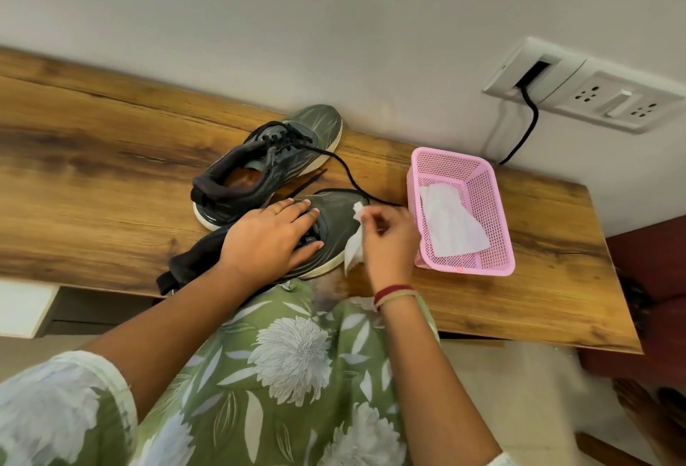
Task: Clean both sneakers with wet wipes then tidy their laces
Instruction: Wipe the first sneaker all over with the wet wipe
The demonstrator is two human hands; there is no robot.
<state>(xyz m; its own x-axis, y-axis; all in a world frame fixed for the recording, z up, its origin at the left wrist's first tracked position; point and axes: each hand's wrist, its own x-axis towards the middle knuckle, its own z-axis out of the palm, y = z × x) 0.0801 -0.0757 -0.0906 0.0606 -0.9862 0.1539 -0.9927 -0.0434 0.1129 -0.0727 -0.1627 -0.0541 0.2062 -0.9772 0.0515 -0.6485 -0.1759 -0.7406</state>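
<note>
grey mesh near sneaker [336, 211], pressed by the flat left hand [271, 237]; right hand [389, 239] pinched a crumpled white wet wipe [352, 246] at its toe.

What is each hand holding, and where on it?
The right hand pinches a wet wipe near its top; the left hand lies flat on the near sneaker.

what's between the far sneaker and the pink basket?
Head view: only a loose black lace crossing bare tabletop from the far sneaker toward the pink basket.
</note>
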